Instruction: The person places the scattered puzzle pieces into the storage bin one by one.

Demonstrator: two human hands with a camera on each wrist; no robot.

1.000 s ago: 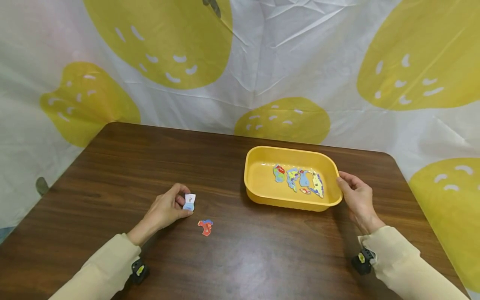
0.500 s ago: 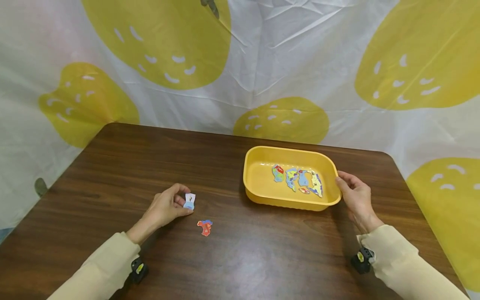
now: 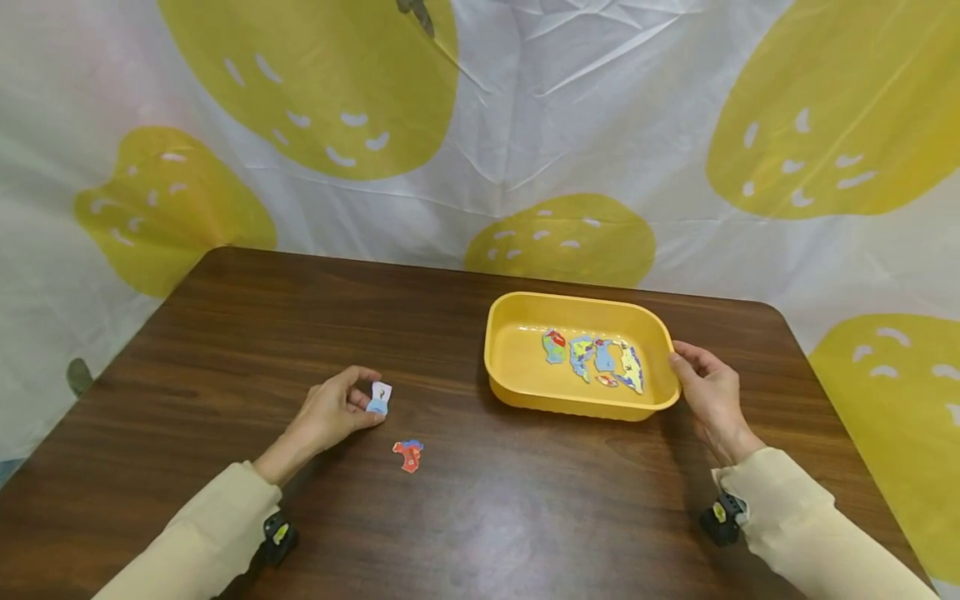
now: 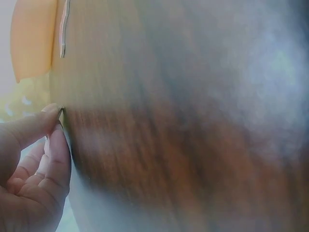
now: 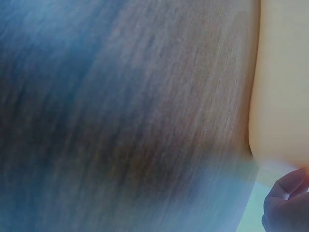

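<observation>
At the left of the head view, my left hand (image 3: 330,412) pinches a small white and light-blue flat piece (image 3: 380,397) between thumb and fingers, close over the table. A red and blue puzzle piece (image 3: 408,455) lies on the wood just in front of that hand. My right hand (image 3: 712,400) grips the right end of a yellow plastic basin (image 3: 517,392), thumb at the rim and fingers behind the wall. Inside the basin lie several colourful map-like pieces, among them a green and red one (image 3: 554,347) and a yellow and purple one (image 3: 632,367).
The brown wooden table (image 3: 480,517) reaches back to a white curtain (image 3: 495,100) printed with yellow fruit. Black cameras, such as the left wrist camera (image 3: 279,537), hang below both cuffs.
The white and light-blue piece has tilted slightly in my left fingers. Both hands and the basin otherwise hold their places; the whole head view drifts a little to the left.
</observation>
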